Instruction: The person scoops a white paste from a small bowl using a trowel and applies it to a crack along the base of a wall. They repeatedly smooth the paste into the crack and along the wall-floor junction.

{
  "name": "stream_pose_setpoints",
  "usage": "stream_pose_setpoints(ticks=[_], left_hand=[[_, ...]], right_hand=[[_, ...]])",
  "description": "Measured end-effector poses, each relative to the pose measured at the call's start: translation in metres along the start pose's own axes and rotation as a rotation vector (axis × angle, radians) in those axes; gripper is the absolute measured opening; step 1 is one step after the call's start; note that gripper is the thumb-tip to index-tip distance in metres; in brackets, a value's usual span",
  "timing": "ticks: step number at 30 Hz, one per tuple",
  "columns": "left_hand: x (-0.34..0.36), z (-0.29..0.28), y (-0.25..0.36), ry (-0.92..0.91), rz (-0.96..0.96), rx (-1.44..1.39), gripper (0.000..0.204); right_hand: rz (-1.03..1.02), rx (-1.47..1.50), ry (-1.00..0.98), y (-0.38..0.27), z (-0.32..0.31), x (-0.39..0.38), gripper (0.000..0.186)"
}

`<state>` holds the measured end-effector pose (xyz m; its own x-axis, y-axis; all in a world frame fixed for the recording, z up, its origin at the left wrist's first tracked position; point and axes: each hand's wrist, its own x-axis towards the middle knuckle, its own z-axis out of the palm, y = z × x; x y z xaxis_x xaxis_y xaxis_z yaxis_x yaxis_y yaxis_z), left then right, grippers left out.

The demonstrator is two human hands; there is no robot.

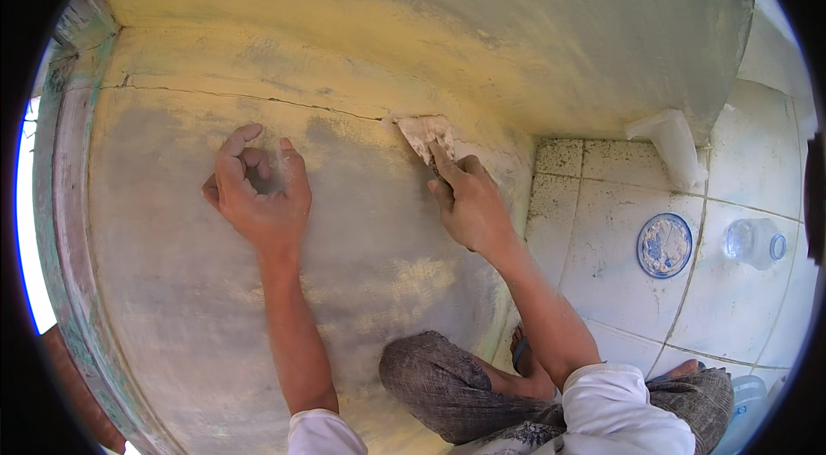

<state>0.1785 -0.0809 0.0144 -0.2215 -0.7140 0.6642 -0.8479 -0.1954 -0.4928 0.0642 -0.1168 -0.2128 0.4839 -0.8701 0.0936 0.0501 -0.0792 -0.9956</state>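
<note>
My right hand (475, 207) grips a putty knife (425, 135), its handle mostly hidden under my fingers. Whitish-pink paste coats the blade, which lies against the wall (361, 197) at the right end of a thin, long crack (258, 97). Beyond the blade, a pale smear of paste runs to the right along the same line. Over the grey patch below the crack, my left hand (262, 188) is raised with its fingers curled and apart. Some whitish residue shows by its thumb; I make out no tool in it.
On the white floor tiles to the right are a round blue-rimmed lid (664, 246) with paste in it, a clear plastic bottle (754, 243) on its side and a crumpled white plastic bag (671, 145). A worn green-and-brown frame (77, 222) edges the wall at left. My bent knee (430, 382) is close to the wall.
</note>
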Motion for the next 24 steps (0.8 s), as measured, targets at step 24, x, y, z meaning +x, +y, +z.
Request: stream_pose_setpoints(ticks=[24], left_hand=[[0.010, 0.000, 0.003, 0.016, 0.039, -0.013, 0.040]], right_hand=[[0.038, 0.008, -0.081, -0.032, 0.019, 0.012, 0.065]])
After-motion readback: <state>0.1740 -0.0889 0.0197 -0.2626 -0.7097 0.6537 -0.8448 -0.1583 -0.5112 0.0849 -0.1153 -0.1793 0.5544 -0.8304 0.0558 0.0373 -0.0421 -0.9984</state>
